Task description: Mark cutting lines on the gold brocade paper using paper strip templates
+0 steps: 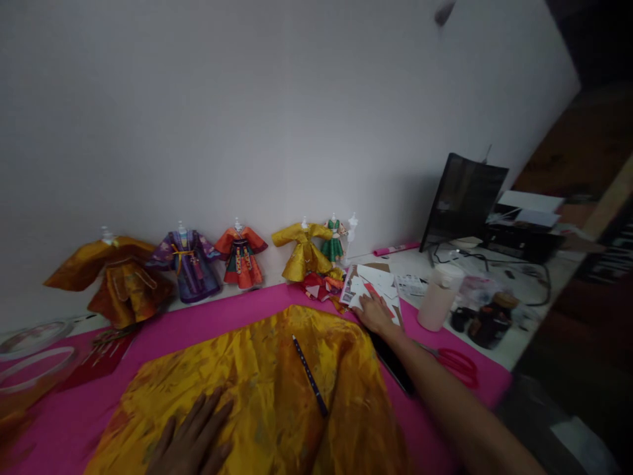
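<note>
The left hand [192, 435] lies flat, released, fingers spread, on shiny, creased golden fabric [257, 376]; the right hand [373, 310] rests on angular white paper pieces [380, 278], grip indeterminable.

Five dressed miniature mannequins [242, 257] stand across the middle of the frame, plus one bare white mannequin [352, 227]. Lower down: two hands [194, 432] [376, 316], one yellow cloth [247, 389], one dotted pencil [310, 376]. At right: one monitor [465, 198], one pair of scissors [457, 365].
</note>
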Tool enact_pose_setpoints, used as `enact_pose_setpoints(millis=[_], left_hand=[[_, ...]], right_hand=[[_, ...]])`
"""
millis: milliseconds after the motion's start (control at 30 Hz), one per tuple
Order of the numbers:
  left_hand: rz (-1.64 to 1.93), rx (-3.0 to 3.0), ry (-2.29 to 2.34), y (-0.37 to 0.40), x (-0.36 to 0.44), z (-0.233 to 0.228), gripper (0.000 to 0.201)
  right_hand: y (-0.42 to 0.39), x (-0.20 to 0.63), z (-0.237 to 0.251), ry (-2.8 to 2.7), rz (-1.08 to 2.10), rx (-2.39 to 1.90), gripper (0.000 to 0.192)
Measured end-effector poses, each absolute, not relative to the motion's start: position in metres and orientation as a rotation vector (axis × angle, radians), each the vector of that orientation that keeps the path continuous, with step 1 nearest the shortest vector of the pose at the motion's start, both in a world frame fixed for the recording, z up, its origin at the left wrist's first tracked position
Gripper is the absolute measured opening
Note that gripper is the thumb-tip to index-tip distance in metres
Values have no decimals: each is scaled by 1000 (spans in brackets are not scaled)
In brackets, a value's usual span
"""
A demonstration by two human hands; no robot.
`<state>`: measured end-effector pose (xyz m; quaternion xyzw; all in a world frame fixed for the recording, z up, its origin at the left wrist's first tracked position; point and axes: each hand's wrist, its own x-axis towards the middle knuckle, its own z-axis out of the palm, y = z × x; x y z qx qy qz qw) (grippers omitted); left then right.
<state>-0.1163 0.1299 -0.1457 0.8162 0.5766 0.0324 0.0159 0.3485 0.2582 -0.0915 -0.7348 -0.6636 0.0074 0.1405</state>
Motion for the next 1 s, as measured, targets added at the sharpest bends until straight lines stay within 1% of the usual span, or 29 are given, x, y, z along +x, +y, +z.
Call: enact_pose_setpoints(millis=[100,200,333,467,733,867,1000], left_hand=[[169,2549,1767,132,-116,-148,60],[203,2553,1773,133,-116,-149,59],[148,2533,1773,130,-114,-145,61],[102,2508,1792,128,-110,-140,62],[229,2543,1764,131,-114,-146,59],[187,2541,1772,132,-115,-146,58],[199,2557,1780,133,-115,-149,58]], right_hand=[[255,348,-90,-1959,-26,-2114,45],[253,349,-88,-1990,-71,-2099,37],[250,349,-85,-2024,-126,-2066,27],[248,348,-83,-2039,-149,-2058,22],[243,345,-81,-2015,-157,-2068,25],[241,345,-82,-2003,-161,-2061,30],[241,345,-82,-1991,-160,-2055,30]])
